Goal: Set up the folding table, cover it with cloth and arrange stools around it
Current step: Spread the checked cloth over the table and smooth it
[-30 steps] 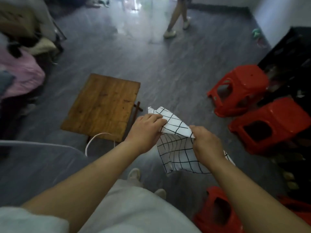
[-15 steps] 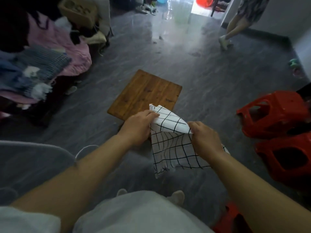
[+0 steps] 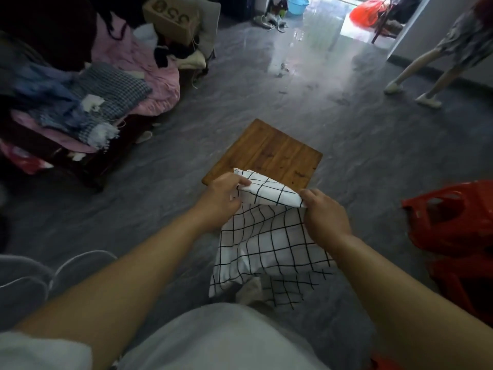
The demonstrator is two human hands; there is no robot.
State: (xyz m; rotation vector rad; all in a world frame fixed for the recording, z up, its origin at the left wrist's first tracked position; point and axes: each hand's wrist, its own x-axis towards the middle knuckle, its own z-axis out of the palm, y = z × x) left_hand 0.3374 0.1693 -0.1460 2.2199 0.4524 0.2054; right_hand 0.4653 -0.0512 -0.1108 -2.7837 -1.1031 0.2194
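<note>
A low wooden folding table (image 3: 269, 152) stands unfolded on the grey floor just ahead of me. I hold a white cloth with a black grid (image 3: 266, 236) in front of its near edge. My left hand (image 3: 222, 198) grips the cloth's upper left fold, and my right hand (image 3: 324, 216) pinches its upper right corner. The rest of the cloth hangs down, partly unfolded. Red plastic stools (image 3: 450, 220) lie stacked on their sides at the right.
A heap of clothes and bedding (image 3: 106, 84) with a cardboard box (image 3: 173, 18) fills the left. Another person's legs (image 3: 416, 76) are at the far right by a doorway. A blue basin (image 3: 297, 4) sits far back.
The view has swung left and up, so the table now sits centred and the stools have slid to the right edge. The cloth hangs lower and has opened further between my hands.
</note>
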